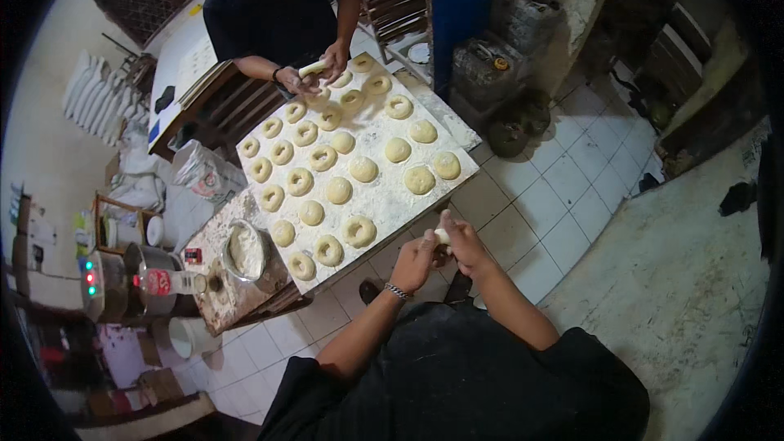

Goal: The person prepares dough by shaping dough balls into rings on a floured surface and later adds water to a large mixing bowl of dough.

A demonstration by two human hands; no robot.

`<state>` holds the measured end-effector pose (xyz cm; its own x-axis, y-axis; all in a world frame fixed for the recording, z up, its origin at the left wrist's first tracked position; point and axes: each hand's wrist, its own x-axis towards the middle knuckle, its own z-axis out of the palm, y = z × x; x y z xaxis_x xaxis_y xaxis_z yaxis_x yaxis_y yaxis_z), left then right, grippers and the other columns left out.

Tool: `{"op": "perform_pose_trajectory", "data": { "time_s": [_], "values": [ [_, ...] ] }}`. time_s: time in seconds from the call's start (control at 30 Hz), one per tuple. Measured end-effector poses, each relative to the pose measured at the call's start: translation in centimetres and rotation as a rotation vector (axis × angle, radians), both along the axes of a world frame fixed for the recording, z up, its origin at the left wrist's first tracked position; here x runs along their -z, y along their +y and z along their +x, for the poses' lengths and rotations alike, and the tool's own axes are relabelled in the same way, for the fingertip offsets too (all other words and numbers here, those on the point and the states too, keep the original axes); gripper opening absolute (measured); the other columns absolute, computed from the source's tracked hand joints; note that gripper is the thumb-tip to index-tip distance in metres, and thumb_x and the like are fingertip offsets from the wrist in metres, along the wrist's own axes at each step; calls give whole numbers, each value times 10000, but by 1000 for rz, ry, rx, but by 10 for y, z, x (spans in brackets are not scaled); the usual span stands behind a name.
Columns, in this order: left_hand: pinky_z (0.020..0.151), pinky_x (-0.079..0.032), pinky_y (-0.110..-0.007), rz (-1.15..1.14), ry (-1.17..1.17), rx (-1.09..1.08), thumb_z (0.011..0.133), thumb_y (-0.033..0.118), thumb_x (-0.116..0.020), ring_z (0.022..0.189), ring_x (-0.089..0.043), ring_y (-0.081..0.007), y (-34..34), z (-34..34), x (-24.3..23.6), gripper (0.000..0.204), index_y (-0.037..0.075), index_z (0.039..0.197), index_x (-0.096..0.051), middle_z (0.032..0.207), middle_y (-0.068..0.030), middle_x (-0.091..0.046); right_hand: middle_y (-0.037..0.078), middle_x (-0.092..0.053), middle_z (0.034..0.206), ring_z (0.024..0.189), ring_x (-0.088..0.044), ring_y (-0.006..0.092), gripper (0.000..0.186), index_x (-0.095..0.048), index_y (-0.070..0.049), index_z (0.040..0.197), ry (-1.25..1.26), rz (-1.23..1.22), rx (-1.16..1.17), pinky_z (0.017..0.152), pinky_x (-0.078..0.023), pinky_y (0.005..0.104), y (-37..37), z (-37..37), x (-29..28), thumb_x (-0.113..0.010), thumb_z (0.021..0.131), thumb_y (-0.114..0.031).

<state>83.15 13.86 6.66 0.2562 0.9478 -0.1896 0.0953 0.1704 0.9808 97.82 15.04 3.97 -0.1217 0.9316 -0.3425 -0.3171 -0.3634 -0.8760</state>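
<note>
Both your hands meet just off the near corner of the floured worktop (384,196), forearms angled in from below. Your left hand (414,264) and right hand (465,247) pinch a small dough piece (442,235) between curled fingers, seemingly shaping it. Beside that corner lies a dough ring (358,231); across the worktop, another person's hands (314,73) work dough.

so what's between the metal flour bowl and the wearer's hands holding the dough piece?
Head view: ring-shaped dough pieces on the floured board, between metal bowl and both hands.
</note>
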Motion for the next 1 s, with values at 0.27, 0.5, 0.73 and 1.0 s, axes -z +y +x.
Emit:
{"op": "perform_pose_trajectory", "data": {
  "time_s": [0.27, 0.5, 0.73, 1.0],
  "values": [
    [499, -393, -282, -95, 153, -24, 1013, 536, -459, 524, -497, -106, 12, -31, 16, 594, 30, 740, -608, 582, -9, -526, -9, -565, 644, 577, -488, 70, 695, -627, -55, 771, -259, 281, -110, 513, -394, 250, 24, -34, 5, -451, 936, -706],
    [578, -471, -294, -335, -164, -5, 1003, 550, -466, 584, -578, -155, 44, -77, 20, 608, -2, 833, -658, 706, -56, -637, 14, -579, 639, 541, -478, 81, 689, -644, -41, 789, -26, -50, -178, 503, -378, 255, 41, -62, 11, -412, 978, -662],
    [625, -492, -276, -239, -143, 202, 944, 335, -639, 666, -600, -110, 72, -116, 24, 336, 5, 882, -650, 733, -40, -635, -8, -597, 717, 653, -526, 70, 617, -640, -40, 814, 142, -81, 211, 568, -415, 256, 60, -89, 16, -456, 996, -600],
    [713, -549, -284, -262, -254, -30, 824, 81, -749, 771, -676, -162, 116, -129, 65, 280, -46, 1030, -609, 900, -106, -689, 65, -661, 1012, 851, -618, 103, 339, -597, 16, 1148, -248, -130, -137, 771, -509, 261, 106, -82, 1, -712, 833, -28]
  ]
}}
